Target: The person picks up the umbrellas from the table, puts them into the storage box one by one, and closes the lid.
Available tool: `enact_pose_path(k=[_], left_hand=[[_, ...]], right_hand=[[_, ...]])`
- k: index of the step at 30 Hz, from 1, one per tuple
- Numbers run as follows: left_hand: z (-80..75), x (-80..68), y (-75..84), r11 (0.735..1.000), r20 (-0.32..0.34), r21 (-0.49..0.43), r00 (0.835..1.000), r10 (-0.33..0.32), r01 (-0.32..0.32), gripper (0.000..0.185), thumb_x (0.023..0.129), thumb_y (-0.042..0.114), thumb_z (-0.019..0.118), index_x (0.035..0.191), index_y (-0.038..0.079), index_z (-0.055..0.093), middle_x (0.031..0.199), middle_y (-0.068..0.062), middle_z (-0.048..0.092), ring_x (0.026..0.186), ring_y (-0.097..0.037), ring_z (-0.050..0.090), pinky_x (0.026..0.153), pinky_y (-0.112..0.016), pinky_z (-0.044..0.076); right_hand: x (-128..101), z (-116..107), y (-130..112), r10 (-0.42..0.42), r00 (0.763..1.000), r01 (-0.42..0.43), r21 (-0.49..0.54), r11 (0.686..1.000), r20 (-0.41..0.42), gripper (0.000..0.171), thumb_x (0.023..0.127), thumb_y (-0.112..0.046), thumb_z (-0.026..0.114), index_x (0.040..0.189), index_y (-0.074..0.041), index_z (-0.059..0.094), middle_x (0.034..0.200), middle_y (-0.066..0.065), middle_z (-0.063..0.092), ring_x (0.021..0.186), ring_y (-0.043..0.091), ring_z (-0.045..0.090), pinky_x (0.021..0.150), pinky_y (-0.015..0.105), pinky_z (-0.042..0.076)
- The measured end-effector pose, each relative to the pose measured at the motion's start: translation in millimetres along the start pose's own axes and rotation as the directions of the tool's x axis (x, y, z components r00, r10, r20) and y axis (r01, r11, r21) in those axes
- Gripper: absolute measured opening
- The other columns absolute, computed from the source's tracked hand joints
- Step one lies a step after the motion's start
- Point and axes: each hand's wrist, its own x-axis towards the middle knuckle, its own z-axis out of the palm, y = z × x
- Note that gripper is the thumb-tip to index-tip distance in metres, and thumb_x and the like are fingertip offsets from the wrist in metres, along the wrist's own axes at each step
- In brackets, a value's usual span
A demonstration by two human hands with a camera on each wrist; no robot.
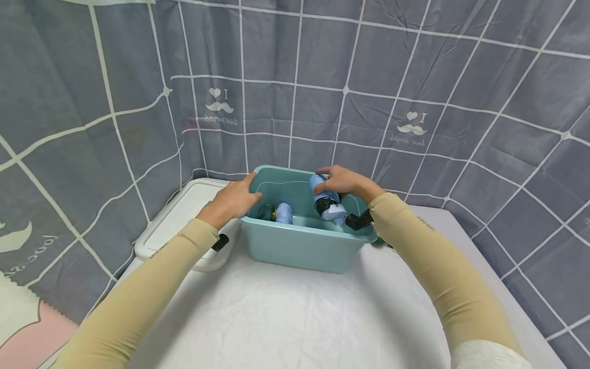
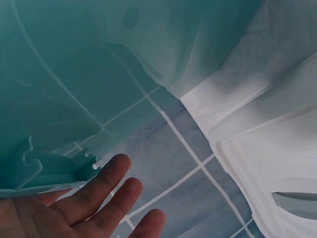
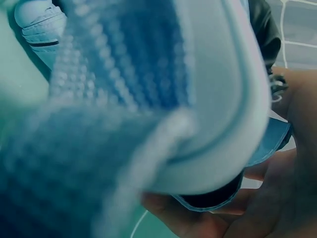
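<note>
A teal plastic bin (image 1: 299,251) stands on the white-covered table. My left hand (image 1: 232,200) rests at its left rim. In the left wrist view the fingers (image 2: 111,173) of that hand stretch loosely outside the bin wall, below a clip bracket (image 2: 29,168). My right hand (image 1: 343,182) grips a light blue protective pad (image 1: 324,192) above the bin's right half. Close up, the pad's white hard shell (image 3: 218,99) and blurred blue mesh strap (image 3: 124,54) show, with my fingers behind it. Another light blue roll-shaped item (image 1: 283,212) lies inside the bin.
Dark green items (image 1: 266,211) lie in the bin's left end. A white lid (image 1: 170,225) lies left of the bin. Something green (image 1: 380,242) shows partly behind its right side. A grey grid-patterned curtain (image 1: 322,113) hangs around the table.
</note>
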Motion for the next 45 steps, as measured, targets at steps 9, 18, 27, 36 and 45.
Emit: enact_pose_path(k=[9,18,27,36,45], left_hand=[[-0.5,-1.2,-0.2,1.000,-0.004,-0.007,1.000,-0.001,0.001,0.074,0.101,0.043,0.044,0.163,0.015,0.016,0.152,-0.023,0.047,0.134,-0.042,0.051,0.102,-0.060,0.045],[-1.7,-2.0,0.1,1.000,-0.006,0.003,1.000,-0.001,0.001,0.075,0.101,0.044,0.044,0.163,0.014,0.016,0.152,-0.023,0.046,0.133,-0.042,0.051,0.100,-0.059,0.046],[-0.2,-2.4,2.2,1.000,-0.008,0.012,1.000,0.002,-0.002,0.074,0.100,0.043,0.045,0.163,0.014,0.018,0.151,-0.022,0.048,0.133,-0.043,0.051,0.098,-0.059,0.048],[-0.6,-3.4,1.3,1.000,-0.016,0.003,1.000,0.002,-0.001,0.075,0.099,0.042,0.046,0.163,0.014,0.019,0.151,-0.022,0.048,0.134,-0.042,0.051,0.098,-0.059,0.048],[0.1,-2.7,1.4,1.000,-0.023,0.005,1.000,-0.001,0.001,0.074,0.100,0.042,0.046,0.162,0.014,0.019,0.150,-0.023,0.048,0.132,-0.042,0.053,0.098,-0.059,0.048]], right_hand=[[13,11,-6,0.045,0.997,-0.043,-0.028,0.999,0.061,0.079,0.090,-0.033,0.069,0.158,-0.016,0.034,0.145,0.014,0.047,0.101,0.023,0.059,0.070,0.030,0.055],[25,20,-6,0.111,0.982,-0.109,-0.022,0.994,0.155,0.082,0.090,-0.034,0.069,0.160,-0.013,0.030,0.150,0.016,0.041,0.107,0.025,0.059,0.076,0.033,0.056],[39,29,-3,0.146,0.963,-0.129,-0.088,0.988,0.227,0.084,0.093,-0.036,0.066,0.161,-0.011,0.025,0.154,0.018,0.041,0.112,0.025,0.060,0.079,0.036,0.057],[49,37,-5,0.180,0.944,-0.156,-0.107,0.982,0.276,0.085,0.094,-0.036,0.068,0.162,-0.013,0.023,0.166,0.013,0.022,0.140,0.030,0.045,0.101,0.046,0.052],[62,48,-6,0.190,0.927,-0.170,-0.091,0.981,0.322,0.082,0.096,-0.032,0.066,0.161,-0.010,0.023,0.163,0.015,0.029,0.117,0.025,0.060,0.082,0.036,0.058]])
